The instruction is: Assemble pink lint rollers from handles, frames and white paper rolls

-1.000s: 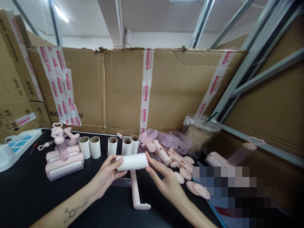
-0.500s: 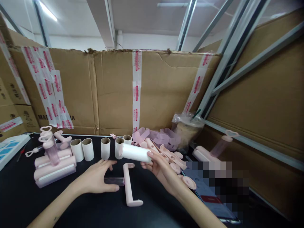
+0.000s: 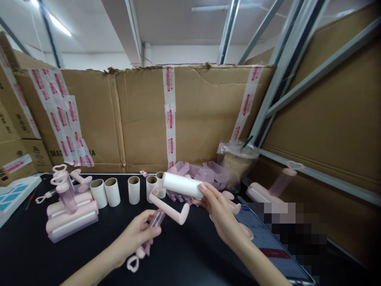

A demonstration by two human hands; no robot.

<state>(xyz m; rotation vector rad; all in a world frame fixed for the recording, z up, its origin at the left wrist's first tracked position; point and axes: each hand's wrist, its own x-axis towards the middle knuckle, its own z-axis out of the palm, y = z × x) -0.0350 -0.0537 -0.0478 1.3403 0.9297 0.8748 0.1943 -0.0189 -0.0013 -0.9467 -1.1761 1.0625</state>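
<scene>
My left hand is closed around the clear purple handle of a pink lint roller frame, lifted off the black table. The frame's pink U-shaped bracket points up and right, and a heart-shaped loop hangs from the handle's lower end. In my right hand, gripped by its right end, is a white sticky-paper roll. The roll lies nearly level, just above and behind the bracket; whether the two touch I cannot tell.
Several white rolls stand upright along the back. Assembled lint rollers lie at the left, another at the right. Purple covers, a bagged drink and a phone are on the right. Cardboard walls the back.
My left hand has taken hold of the handle and raised the frame from the table, tilting it. My right hand has moved the white roll slightly right and up.
</scene>
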